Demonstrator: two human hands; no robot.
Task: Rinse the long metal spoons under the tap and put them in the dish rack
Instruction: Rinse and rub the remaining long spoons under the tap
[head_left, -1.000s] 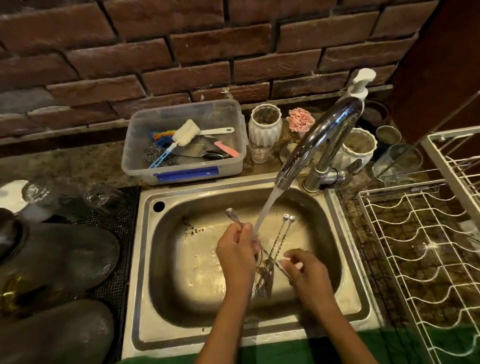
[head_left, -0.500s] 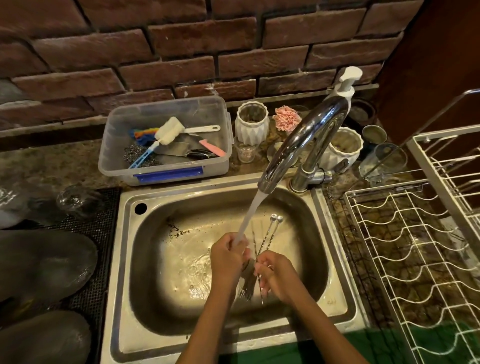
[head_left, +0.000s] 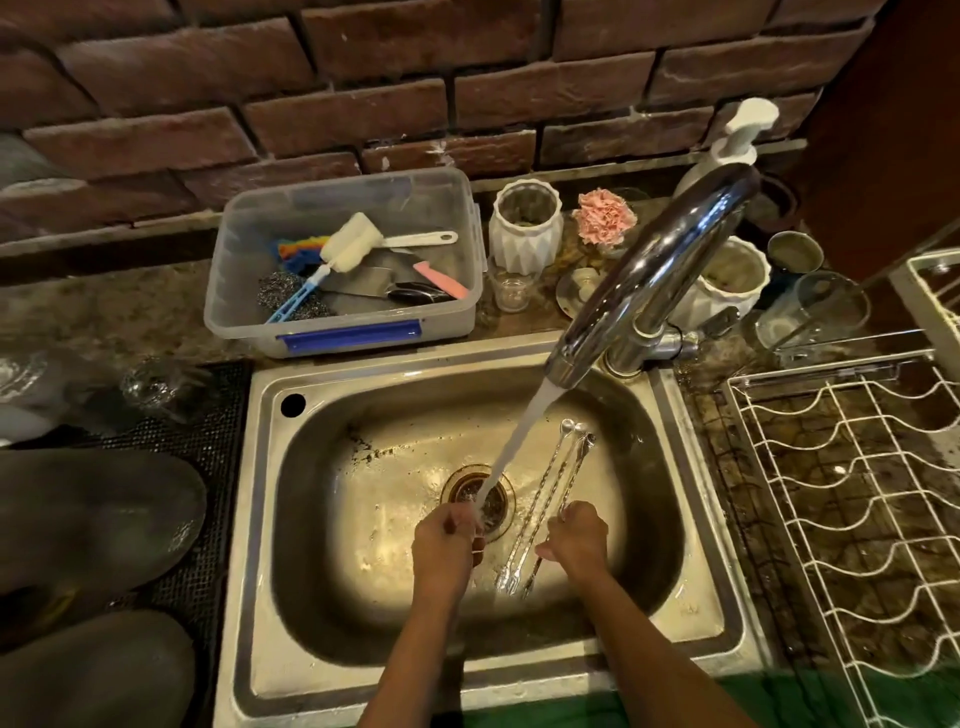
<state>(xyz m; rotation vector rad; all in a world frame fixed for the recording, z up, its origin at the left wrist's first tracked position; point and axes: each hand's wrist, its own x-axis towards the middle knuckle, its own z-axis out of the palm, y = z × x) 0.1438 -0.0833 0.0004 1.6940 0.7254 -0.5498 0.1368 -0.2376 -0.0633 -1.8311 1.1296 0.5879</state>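
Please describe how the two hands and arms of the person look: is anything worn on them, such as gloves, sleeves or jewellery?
Both the left hand and the right hand are bare, without gloves. The forearms are uncovered too; no sleeve reaches into the picture. I can see no ring, watch or bracelet.

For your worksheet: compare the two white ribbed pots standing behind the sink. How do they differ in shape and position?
The left pot looks taller and narrower; the right pot looks squatter and wider. The left pot stands in full view beside the plastic tub; the right pot is partly hidden behind the tap. Both are white, faceted and upright.
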